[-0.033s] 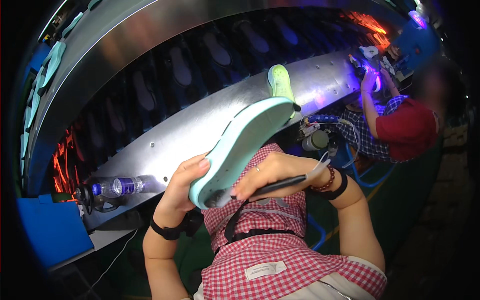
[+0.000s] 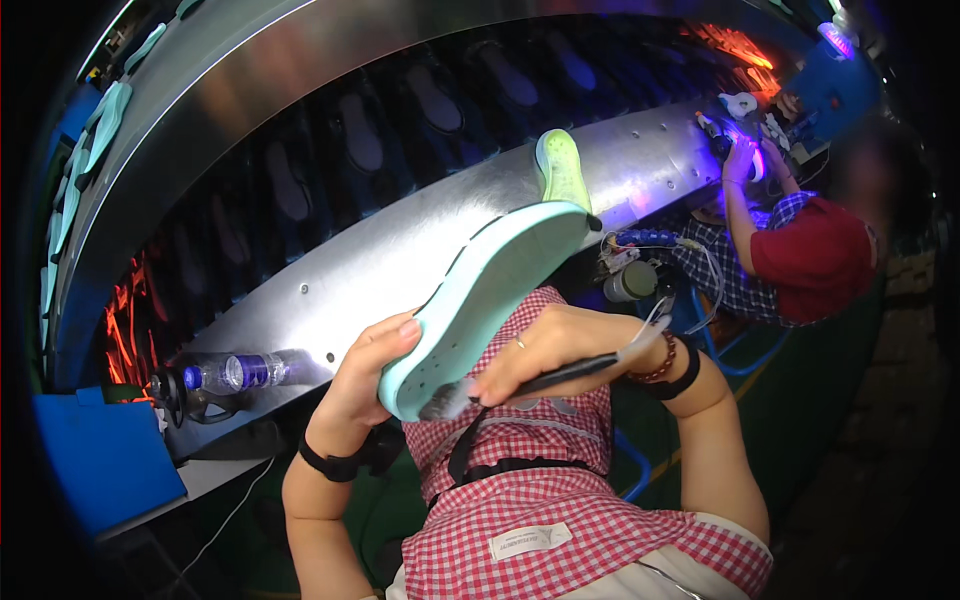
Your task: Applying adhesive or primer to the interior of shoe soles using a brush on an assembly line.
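Note:
My left hand (image 2: 368,365) is closed on the heel end of a mint-green shoe sole (image 2: 495,275), which tilts up and away over my lap. In my right hand (image 2: 560,350) is a brush (image 2: 560,378) with a dark handle and a clear tube at its back end. The brush's pale bristles touch the sole's inner face close to the heel, near several small holes. Beyond the toe, a yellow-green shoe sole (image 2: 562,165) lies on the metal ledge; the mint sole hides part of it.
Behind the metal ledge (image 2: 330,265), a dark conveyor carries several soles (image 2: 360,135). Plastic bottles (image 2: 250,372) lie at the left beside a blue box (image 2: 105,450). Orange heater glow shows at both conveyor ends. On the right, a co-worker (image 2: 810,250) handles something under purple light.
The mint sole's toe end has dipped slightly. My right hand and the brush have shifted a little, with the bristles still against the heel area.

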Tool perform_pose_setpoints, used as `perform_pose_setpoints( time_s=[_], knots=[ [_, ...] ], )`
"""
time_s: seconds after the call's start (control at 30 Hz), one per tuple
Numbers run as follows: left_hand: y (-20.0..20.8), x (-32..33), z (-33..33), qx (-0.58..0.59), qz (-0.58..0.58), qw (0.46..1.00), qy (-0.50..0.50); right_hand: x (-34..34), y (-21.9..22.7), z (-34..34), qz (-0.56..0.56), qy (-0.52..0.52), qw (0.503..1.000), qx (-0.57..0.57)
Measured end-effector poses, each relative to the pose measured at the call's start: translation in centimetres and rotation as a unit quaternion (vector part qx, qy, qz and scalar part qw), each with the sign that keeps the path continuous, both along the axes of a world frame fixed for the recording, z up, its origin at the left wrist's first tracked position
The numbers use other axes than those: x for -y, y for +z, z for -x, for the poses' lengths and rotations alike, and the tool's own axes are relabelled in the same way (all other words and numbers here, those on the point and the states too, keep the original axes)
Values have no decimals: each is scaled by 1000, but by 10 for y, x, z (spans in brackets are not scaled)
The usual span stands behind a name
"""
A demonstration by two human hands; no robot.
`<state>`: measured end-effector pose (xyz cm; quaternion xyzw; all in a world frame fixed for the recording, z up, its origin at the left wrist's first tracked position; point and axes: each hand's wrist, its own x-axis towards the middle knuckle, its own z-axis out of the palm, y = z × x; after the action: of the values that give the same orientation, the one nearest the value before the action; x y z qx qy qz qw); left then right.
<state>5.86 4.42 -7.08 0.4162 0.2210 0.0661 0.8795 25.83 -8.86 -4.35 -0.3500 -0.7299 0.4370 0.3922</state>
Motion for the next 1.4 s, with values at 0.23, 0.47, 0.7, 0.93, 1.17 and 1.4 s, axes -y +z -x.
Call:
perform_pose_setpoints(
  time_s=[0.23,0.47,0.7,0.93,1.17,1.4],
  knots=[
    [19,0,7,-1,55,995,-81,6,8,-9,-38,-25,999,-8],
    [10,-1,29,-71,47,996,-3,15,23,-11,-36,-95,995,0],
    [19,1,46,-115,25,986,114,18,20,-13,-27,-57,996,-58],
    [18,-9,61,-30,5,988,151,17,7,-9,-54,-68,996,-7],
    [-53,-18,12,162,172,949,207,9,19,20,-80,-274,958,-31],
    [-49,8,-11,201,182,948,166,-10,-36,27,157,-340,907,-192]
  ],
)
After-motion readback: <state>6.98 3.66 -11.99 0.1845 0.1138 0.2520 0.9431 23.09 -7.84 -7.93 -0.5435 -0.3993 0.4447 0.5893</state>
